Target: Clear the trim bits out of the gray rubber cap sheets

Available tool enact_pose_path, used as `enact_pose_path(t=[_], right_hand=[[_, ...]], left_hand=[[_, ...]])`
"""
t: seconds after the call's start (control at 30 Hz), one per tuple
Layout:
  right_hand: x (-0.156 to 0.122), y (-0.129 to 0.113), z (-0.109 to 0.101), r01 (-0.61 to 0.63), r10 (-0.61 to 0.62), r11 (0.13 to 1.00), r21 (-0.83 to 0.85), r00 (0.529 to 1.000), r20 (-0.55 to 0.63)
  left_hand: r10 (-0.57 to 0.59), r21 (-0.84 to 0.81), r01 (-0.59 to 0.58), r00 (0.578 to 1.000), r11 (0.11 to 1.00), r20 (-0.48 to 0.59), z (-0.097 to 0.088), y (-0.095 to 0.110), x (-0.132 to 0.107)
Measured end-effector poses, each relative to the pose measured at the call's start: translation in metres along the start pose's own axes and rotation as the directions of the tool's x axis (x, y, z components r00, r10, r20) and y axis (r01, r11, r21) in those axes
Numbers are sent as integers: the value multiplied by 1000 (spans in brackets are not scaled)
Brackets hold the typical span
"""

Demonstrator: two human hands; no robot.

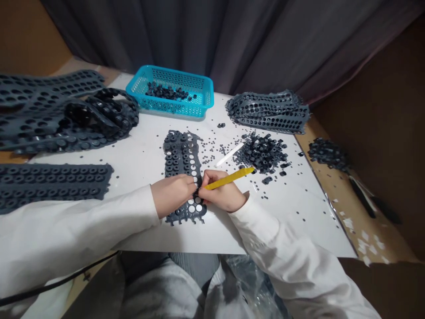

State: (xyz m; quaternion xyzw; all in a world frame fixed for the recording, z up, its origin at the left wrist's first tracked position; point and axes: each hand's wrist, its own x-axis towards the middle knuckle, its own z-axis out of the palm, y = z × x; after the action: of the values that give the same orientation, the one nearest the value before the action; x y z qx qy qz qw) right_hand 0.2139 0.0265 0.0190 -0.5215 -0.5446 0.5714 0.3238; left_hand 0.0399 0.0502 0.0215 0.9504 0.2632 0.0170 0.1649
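A dark grey rubber sheet [179, 166] with rows of round rings lies lengthwise in front of me. Along its right side run open holes that show the white board beneath. My right hand [222, 190] is closed around a yellow pen-like tool [230, 178], its back end pointing up and right, its tip hidden near the sheet. My left hand [175, 192] rests on the sheet with fingers curled close to the tool's tip. Whether those fingers pinch a small piece is hidden.
A turquoise basket [171, 108] holds small black pieces. A heap of black rubber pieces [262, 153] and a white stick [229, 154] lie right of the sheet. More perforated sheets [49, 106] are piled left; another bundle [268, 110] sits back right. Tiny discs dot the white board [299, 230].
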Motion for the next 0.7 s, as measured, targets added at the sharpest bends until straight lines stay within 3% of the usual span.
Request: enact_pose_path(t=[0.07,0.13,0.2,0.27,0.3,0.33,0.4,0.47,0.57,0.7], right_hand=[[-1,1,0,19,-19,1000,-24,1000,-4],[-1,2,0,40,-41,998,-42,999,-14],[-2,2,0,37,-37,999,-34,999,-21],[-1,2,0,-4,4,1000,-1,1000,-15],[-1,3,0,-28,28,999,19,1000,-5],[0,3,0,-47,47,998,38,999,4],[2,4,-1,-53,53,996,78,999,-1],[4,6,-2,-13,18,993,121,999,-47],[6,9,-1,53,-38,989,136,993,-110],[7,11,1,59,-50,995,83,993,-107]], left_hand=[[26,-16,-26,999,1000,-27,2,-2,-1],[24,-188,-47,992,981,-123,-2,-7,-3],[-135,-441,3,954,898,-267,-11,-14,-6],[-431,-705,102,849,702,-305,-21,-22,-7],[-535,-829,116,810,548,-241,-24,-26,-8],[-588,-924,122,800,362,-124,-27,-29,-8],[-566,-990,138,816,-4,116,-26,-35,-7],[-500,-955,165,823,-245,270,-22,-39,-6],[-451,-911,172,825,-374,341,-15,-41,-6],[-399,-903,185,850,-387,345,-12,-43,-7]])
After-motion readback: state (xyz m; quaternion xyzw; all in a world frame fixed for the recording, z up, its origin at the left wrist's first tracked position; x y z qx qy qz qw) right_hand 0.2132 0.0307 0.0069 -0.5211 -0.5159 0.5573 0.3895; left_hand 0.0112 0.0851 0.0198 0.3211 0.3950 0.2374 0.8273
